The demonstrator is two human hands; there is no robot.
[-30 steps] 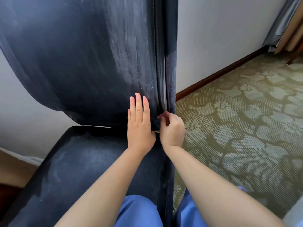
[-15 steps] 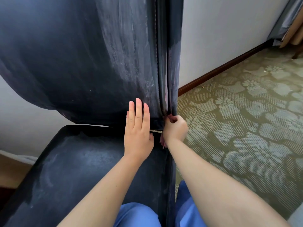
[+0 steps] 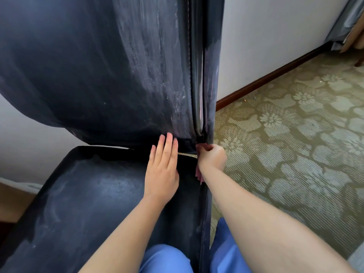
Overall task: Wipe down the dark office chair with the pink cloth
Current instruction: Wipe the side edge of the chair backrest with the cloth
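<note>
The chair (image 3: 98, 75) looks like smooth dark leather — dull, streaked with pale dust — over a ribbed, woven carpet (image 3: 295, 144).

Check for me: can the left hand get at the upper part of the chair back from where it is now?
Probably yes: the left hand lies flat at the chair back's lower edge, nothing above it.

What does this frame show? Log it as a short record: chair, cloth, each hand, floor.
chair: dark chair, streaky smears on backrest and seat
cloth: pink cloth, mostly hidden, a bit showing below the right hand
left hand: left hand flat, fingers straight, resting where seat meets backrest
right hand: right hand curled, gripping the cloth at the backrest's right edge seam
floor: patterned carpet, wooden skirting along the wall
</note>
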